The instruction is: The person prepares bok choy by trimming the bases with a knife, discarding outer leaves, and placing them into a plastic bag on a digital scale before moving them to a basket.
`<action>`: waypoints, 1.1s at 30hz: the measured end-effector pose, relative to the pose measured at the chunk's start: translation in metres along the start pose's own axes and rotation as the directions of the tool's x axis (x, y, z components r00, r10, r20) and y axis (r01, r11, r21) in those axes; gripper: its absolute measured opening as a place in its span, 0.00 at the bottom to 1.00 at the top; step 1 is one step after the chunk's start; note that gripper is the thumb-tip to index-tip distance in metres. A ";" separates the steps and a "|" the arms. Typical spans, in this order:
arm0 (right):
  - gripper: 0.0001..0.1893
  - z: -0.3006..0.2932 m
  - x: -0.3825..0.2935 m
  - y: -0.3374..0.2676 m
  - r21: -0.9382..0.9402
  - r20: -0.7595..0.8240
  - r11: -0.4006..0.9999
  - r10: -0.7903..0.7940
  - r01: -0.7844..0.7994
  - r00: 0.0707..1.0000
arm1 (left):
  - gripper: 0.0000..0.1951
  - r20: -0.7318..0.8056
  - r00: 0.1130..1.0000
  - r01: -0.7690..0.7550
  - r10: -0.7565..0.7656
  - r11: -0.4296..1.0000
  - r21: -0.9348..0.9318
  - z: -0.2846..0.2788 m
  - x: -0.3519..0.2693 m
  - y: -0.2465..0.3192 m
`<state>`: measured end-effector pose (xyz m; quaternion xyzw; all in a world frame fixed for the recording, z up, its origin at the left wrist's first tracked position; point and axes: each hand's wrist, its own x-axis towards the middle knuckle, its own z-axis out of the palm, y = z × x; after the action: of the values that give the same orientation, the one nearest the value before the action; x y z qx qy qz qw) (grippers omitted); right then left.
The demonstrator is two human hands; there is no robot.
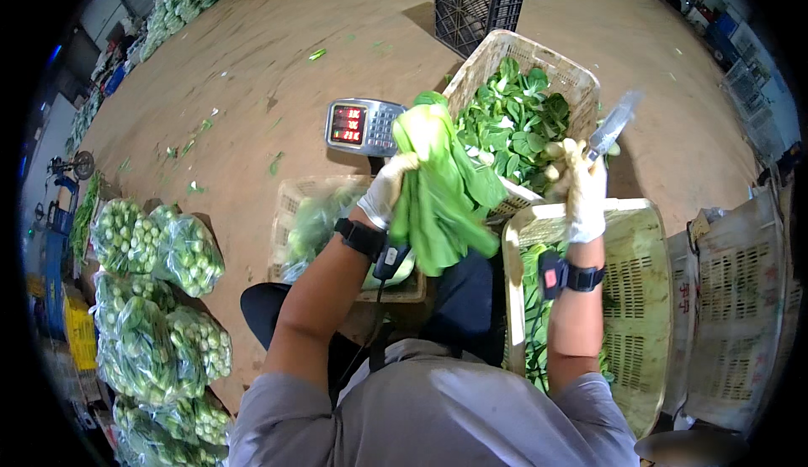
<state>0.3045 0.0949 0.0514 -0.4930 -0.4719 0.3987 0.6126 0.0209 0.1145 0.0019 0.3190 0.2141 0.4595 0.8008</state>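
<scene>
A bunch of leafy greens [435, 183] with pale stems is gripped in my gloved left hand [388, 186], its leaves hanging down over my knees. My gloved right hand [581, 186] holds a knife [613, 125], the blade pointing up and away to the right. That hand is above the near rim of a plastic crate [536, 47] with loose green leaves [514, 120] inside. Below my right forearm stands another crate [637, 290] with more greens. A digital scale display [366, 127] with lit red digits is just beyond my left hand.
At lower left a crate [284, 205] holds bagged greens. Clear bags of green vegetables [151, 341] are piled on the floor at far left. A black crate [480, 6] stands at the top. Pale crates [732, 303] stand at the right. Leaf scraps lie on the floor.
</scene>
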 end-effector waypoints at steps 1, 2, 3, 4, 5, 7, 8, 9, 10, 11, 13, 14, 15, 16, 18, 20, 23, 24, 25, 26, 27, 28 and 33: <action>0.10 -0.015 0.008 0.013 -0.247 -0.041 0.965 -0.100 0.086 0.994 | 0.26 0.002 0.992 0.124 -0.125 0.986 -0.107 -0.016 -0.005 -0.001; 0.11 -0.022 0.012 0.015 -0.318 -0.036 0.940 -0.145 0.126 0.989 | 0.24 0.022 0.991 0.136 -0.135 0.965 -0.225 -0.011 -0.012 -0.003; 0.12 -0.025 0.012 0.017 -0.391 -0.035 0.906 -0.191 0.162 0.981 | 0.24 0.003 0.996 0.093 -0.094 0.979 -0.184 -0.018 -0.013 -0.009; 0.15 -0.016 0.010 0.017 -0.162 -0.045 0.963 -0.224 0.215 0.973 | 0.24 -0.017 0.999 0.045 -0.048 0.989 -0.138 -0.026 -0.014 -0.015; 0.17 -0.010 0.006 0.012 -0.243 -0.040 0.964 -0.119 0.106 0.992 | 0.23 -0.033 0.999 -0.002 -0.001 0.996 -0.091 -0.033 -0.014 -0.019; 0.21 0.025 -0.017 -0.018 -0.272 0.133 0.955 -0.088 0.122 0.987 | 0.27 -0.021 0.996 -0.087 0.090 0.993 0.085 0.017 -0.022 -0.011; 0.24 0.047 -0.028 -0.031 -0.296 0.222 0.944 -0.080 0.145 0.972 | 0.27 -0.025 0.984 -0.168 0.177 0.963 0.210 0.022 -0.024 -0.015; 0.26 0.061 -0.036 -0.037 -0.324 0.302 0.931 -0.067 0.169 0.951 | 0.28 -0.012 0.966 -0.239 0.257 0.915 0.325 0.025 -0.022 -0.019; 0.28 0.068 -0.038 -0.035 -0.377 0.405 0.876 -0.136 0.300 0.904 | 0.31 -0.010 0.943 -0.294 0.334 0.844 0.448 0.034 -0.020 -0.022; 0.29 0.074 -0.035 -0.031 -0.411 0.509 0.804 -0.188 0.429 0.840 | 0.33 -0.003 0.932 -0.277 0.362 0.719 0.637 0.028 -0.016 -0.027; 0.26 0.081 -0.031 -0.024 -0.523 0.543 0.643 -0.254 0.559 0.800 | 0.35 -0.039 0.929 -0.256 0.368 0.715 0.650 0.029 -0.015 -0.031; 0.25 0.080 -0.029 -0.023 -0.522 0.562 0.644 -0.234 0.560 0.793 | 0.35 -0.043 0.937 -0.230 0.347 0.704 0.672 0.029 -0.018 -0.032; 0.23 0.077 -0.025 -0.021 -0.521 0.580 0.643 -0.216 0.562 0.785 | 0.34 -0.046 0.944 -0.206 0.327 0.691 0.693 0.029 -0.021 -0.029; 0.22 0.074 -0.020 -0.020 -0.535 0.610 0.630 -0.172 0.562 0.773 | 0.33 -0.049 0.950 -0.182 0.308 0.677 0.713 0.030 -0.024 -0.025; 0.20 0.067 -0.011 -0.016 -0.554 0.665 0.611 -0.083 0.565 0.742 | 0.32 -0.004 0.989 -0.126 0.148 0.854 0.505 0.032 -0.036 -0.014; 0.16 0.064 0.001 -0.030 -0.451 0.726 0.810 0.089 0.374 0.682 | 0.32 0.113 0.989 -0.137 0.096 0.884 0.447 0.013 -0.047 -0.010; 0.16 0.038 0.061 -0.015 -0.517 0.485 0.781 -0.070 0.350 0.872 | 0.44 0.145 0.989 -0.014 -0.012 0.985 0.171 0.006 -0.063 -0.007; 0.16 0.027 0.086 -0.018 -0.703 0.413 0.538 -0.225 0.466 0.882 | 0.44 0.091 0.993 0.079 -0.074 0.995 -0.052 -0.001 -0.068 -0.013; 0.16 0.011 0.112 -0.019 -0.843 0.373 0.239 -0.385 0.482 0.844 | 0.44 0.097 0.995 0.019 -0.004 0.988 -0.153 0.003 -0.071 -0.016; 0.16 -0.017 0.138 -0.004 -0.879 0.320 0.129 -0.554 0.459 0.769 | 0.43 0.108 0.992 -0.037 0.066 0.967 -0.253 0.012 -0.069 -0.019; 0.16 -0.043 0.155 0.017 -0.911 0.276 0.026 -0.705 0.412 0.653 | 0.43 0.112 0.984 -0.092 0.140 0.932 -0.351 0.021 -0.064 -0.022; 0.19 -0.056 0.160 0.031 -0.932 0.117 0.229 -0.544 0.281 0.831 | 0.37 0.100 0.977 -0.127 0.188 0.892 -0.434 0.018 -0.060 -0.028; 0.10 -0.067 0.104 0.069 -0.544 0.102 0.801 0.358 -0.249 0.928 | 0.25 -0.075 0.956 -0.273 0.283 0.769 -0.578 -0.025 -0.051 -0.052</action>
<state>0.3928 0.1924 -0.0018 -0.6673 -0.5354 0.3962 0.3333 0.0109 0.0581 -0.0500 0.0903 0.0073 0.6133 0.7846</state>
